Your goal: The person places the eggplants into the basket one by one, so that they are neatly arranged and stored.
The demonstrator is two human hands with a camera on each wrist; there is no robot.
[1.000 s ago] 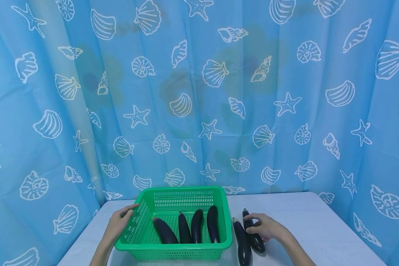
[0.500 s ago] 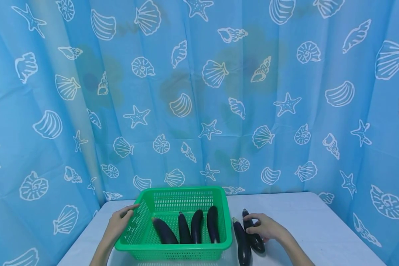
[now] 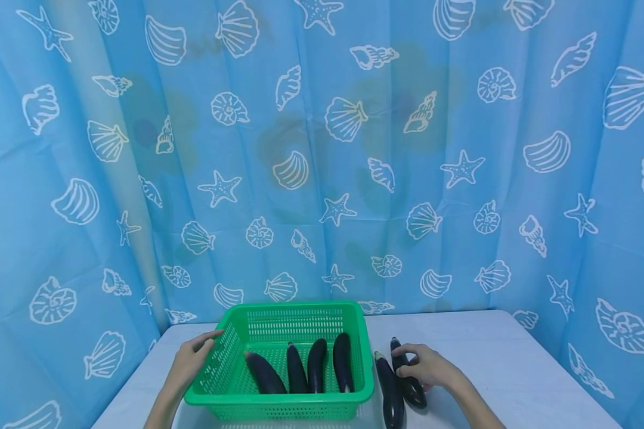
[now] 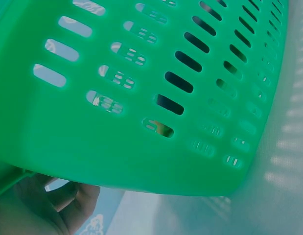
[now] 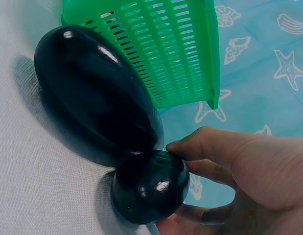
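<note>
A green plastic basket with slotted walls stands on the table, with several dark purple eggplants inside, one eggplant leaning at their left end. My left hand holds the basket's left rim; in the left wrist view its curled fingers show past the wall's edge. Right of the basket, two more eggplants lie side by side on the cloth. My right hand grips the outer eggplant between thumb and fingers. Against it lies the other eggplant, nearer the basket.
White cloth covers the table, whose far edge runs just behind the basket. A blue curtain printed with white shells and starfish hangs behind and along both sides.
</note>
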